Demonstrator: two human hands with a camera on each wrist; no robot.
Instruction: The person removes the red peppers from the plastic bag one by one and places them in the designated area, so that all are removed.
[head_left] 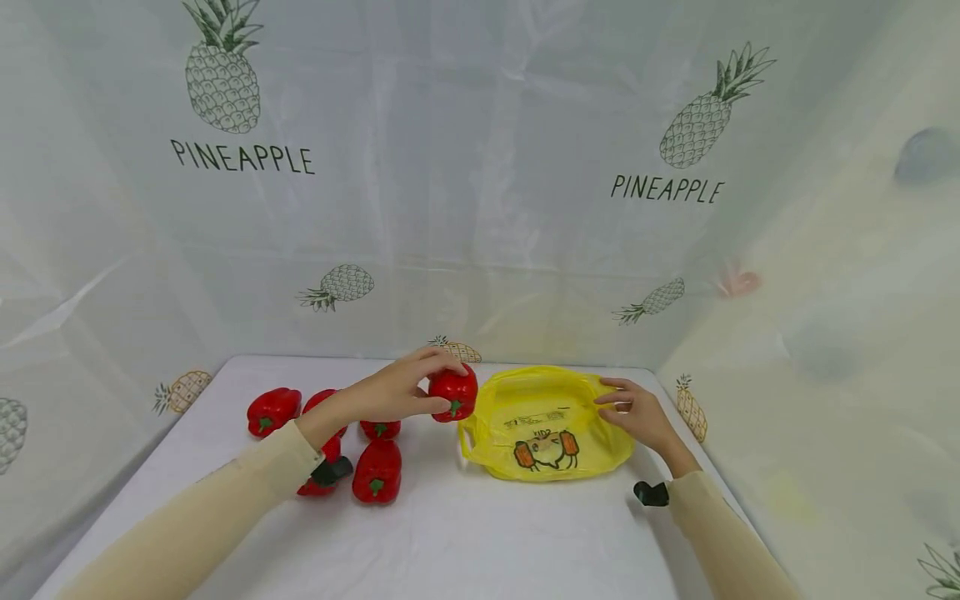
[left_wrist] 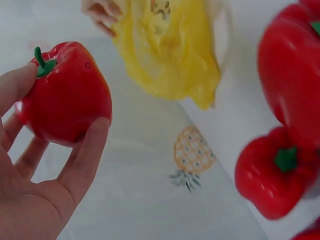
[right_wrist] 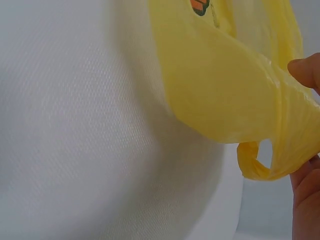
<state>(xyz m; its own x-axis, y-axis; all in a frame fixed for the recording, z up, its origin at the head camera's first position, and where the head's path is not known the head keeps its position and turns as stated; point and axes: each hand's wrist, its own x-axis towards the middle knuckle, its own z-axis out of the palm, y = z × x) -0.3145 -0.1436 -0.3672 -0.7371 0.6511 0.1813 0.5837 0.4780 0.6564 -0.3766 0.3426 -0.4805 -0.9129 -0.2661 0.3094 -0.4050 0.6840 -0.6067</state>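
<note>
In the head view my left hand [head_left: 403, 388] grips a red bell pepper [head_left: 459, 390] above the table, close to the bag's left edge. The left wrist view shows the same pepper [left_wrist: 67, 97] with its green stem, thumb by the stem and fingers around the far side. A yellow plastic bag [head_left: 510, 454] with a printed cartoon lies with its mouth spread wide. My right hand [head_left: 637, 412] holds its right rim. In the right wrist view, thumb [right_wrist: 306, 72] and fingers lie on either side of the yellow film [right_wrist: 220, 95], near a handle loop.
Several more red peppers lie left of the bag, among them one at the far left [head_left: 273, 410] and one in front [head_left: 377, 473]; my left forearm partly covers the group. A pineapple-printed sheet [head_left: 465, 208] hangs behind the white table [head_left: 487, 533].
</note>
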